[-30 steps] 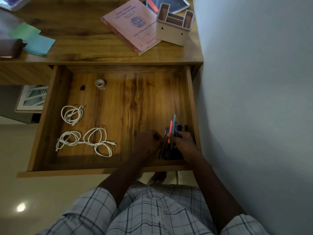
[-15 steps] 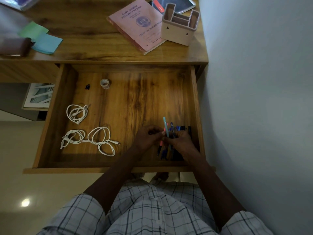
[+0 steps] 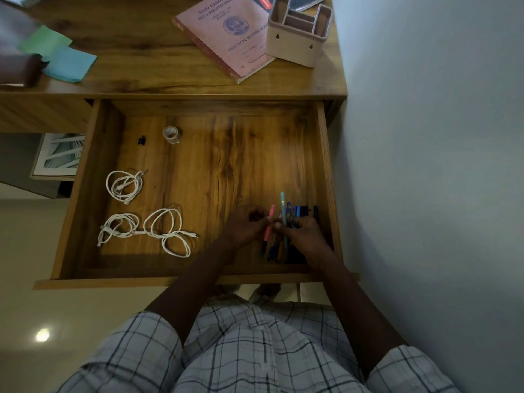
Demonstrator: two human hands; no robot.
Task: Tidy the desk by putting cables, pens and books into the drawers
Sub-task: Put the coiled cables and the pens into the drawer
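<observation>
Two hands meet in the near right corner of the open drawer [image 3: 326, 165], seen from the head camera, the only view. The left hand [image 3: 241, 229], fingers curled, pinches the pink pen [image 3: 270, 219] about halfway along its length. The right hand [image 3: 306, 238] closes thumb and fingers round the teal pen [image 3: 282, 204], whose tip reaches farther than the others, and its palm covers the near part of the other pens [image 3: 302, 211]. These lie side by side along the drawer's right wall, mostly dark blue and black; I cannot tell how many.

The cables look done. One white coil [image 3: 124, 185] and the looser white cables [image 3: 147, 231] nearer the front lie on the left of the drawer floor. A tape roll [image 3: 171, 134] and a small black adapter [image 3: 141, 140] lie toward the far left.

The pens seem nearly finished. The pen holder [image 3: 297, 38] on the desk [image 3: 141, 66] shows no pens in its compartments, so what remains is probably lining up the last two.

The books are not yet put away. The pink record book [image 3: 224, 32] lies on the far desk top with the holder sitting on its right corner, and a dark-covered book [image 3: 307, 1] shows beyond the holder. Green and blue sticky notes [image 3: 68, 63] lie at the desk's left.
</observation>
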